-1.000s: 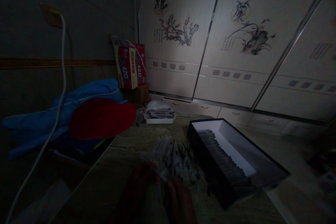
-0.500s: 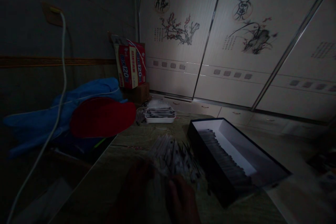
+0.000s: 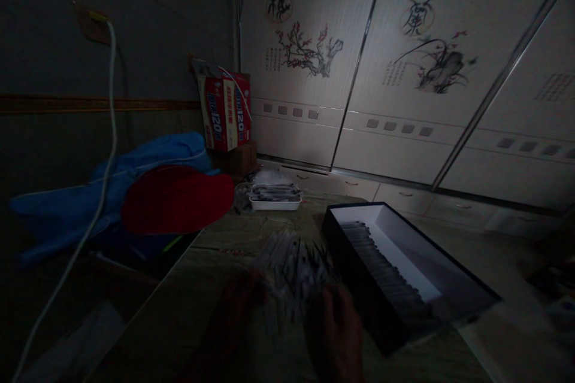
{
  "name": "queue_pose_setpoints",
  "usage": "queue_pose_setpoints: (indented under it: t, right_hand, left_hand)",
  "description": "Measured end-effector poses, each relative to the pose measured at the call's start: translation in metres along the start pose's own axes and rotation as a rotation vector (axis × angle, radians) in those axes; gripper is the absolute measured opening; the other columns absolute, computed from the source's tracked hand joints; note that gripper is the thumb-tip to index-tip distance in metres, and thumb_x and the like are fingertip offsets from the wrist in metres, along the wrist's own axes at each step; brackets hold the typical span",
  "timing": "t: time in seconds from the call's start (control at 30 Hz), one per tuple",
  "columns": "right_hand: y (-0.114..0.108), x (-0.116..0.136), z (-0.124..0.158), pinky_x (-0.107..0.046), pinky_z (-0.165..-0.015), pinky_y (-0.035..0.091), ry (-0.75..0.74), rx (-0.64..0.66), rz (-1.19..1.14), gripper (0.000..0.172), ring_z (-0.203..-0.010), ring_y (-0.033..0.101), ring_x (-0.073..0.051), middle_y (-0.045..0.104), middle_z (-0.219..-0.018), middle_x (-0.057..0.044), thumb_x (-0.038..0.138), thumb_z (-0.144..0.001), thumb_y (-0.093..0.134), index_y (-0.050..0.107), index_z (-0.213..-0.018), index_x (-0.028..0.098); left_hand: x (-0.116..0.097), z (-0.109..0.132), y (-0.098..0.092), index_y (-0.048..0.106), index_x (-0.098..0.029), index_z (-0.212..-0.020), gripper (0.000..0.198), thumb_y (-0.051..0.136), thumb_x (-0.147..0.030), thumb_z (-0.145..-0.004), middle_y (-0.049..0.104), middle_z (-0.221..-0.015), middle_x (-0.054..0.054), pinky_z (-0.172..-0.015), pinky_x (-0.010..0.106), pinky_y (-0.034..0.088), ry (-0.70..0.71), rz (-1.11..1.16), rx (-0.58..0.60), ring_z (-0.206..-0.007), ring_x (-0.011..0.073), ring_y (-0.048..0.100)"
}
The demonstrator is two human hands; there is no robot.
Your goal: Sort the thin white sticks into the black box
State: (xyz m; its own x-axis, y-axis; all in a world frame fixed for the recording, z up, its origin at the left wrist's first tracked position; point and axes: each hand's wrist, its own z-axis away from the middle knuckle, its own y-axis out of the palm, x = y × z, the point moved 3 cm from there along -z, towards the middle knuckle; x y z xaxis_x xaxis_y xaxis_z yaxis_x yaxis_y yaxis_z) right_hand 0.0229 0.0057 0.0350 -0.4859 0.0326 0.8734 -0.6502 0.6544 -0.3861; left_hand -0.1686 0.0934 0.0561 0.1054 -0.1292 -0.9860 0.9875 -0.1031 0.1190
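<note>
The scene is very dark. A heap of thin clear-wrapped sticks [image 3: 291,266] lies on the table [image 3: 197,305] in front of me. My left hand [image 3: 233,317] rests at the heap's near left edge, fingers curled; what they grip is too dark to make out. At the heap's near right edge, my right hand [image 3: 335,329] lies beside the black box [image 3: 467,287]; its fingers are dim and smeared. The open black box has a white lining and a row of dark sticks [image 3: 381,275] packed along its left wall.
A small white tray [image 3: 275,204] of sticks stands at the table's far end. A red cap [image 3: 175,198] and blue cloth [image 3: 81,203] lie to the left, with a red carton [image 3: 222,114] behind them. A white cable [image 3: 101,149] hangs down the left wall. Painted cabinet doors [image 3: 404,66] fill the back.
My right hand has moved right and forward, from the heap's near middle to its right edge next to the black box. My left hand stays at the left edge.
</note>
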Motion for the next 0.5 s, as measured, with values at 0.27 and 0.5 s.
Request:
queue_pose_setpoints:
  t: [0.27,0.5]
  right_hand:
    - [0.031,0.01,0.029,-0.024,-0.062,0.045,-0.261,0.231,0.015,0.028,-0.068,0.064,-0.018,0.068,-0.075,-0.003,0.041,-0.09,0.046,0.066,-0.087,0.023]
    - [0.022,0.003,0.019,-0.023,-0.063,0.042,-0.23,0.282,0.145,0.032,-0.067,0.063,-0.016,0.067,-0.075,-0.004,0.039,-0.094,0.039,0.063,-0.085,0.021]
  left_hand:
    - [0.017,-0.004,0.005,0.067,-0.017,-0.076,0.032,0.062,-0.049,-0.073,0.065,-0.056,-0.001,-0.059,0.027,0.047,0.075,-0.055,0.078,-0.055,0.0167,0.059]
    - [-0.003,-0.005,-0.022,0.069,-0.021,-0.071,0.029,0.061,-0.049,-0.068,0.069,-0.069,0.004,-0.071,0.034,0.05,0.17,-0.204,-0.242,-0.072,0.0235,0.063]
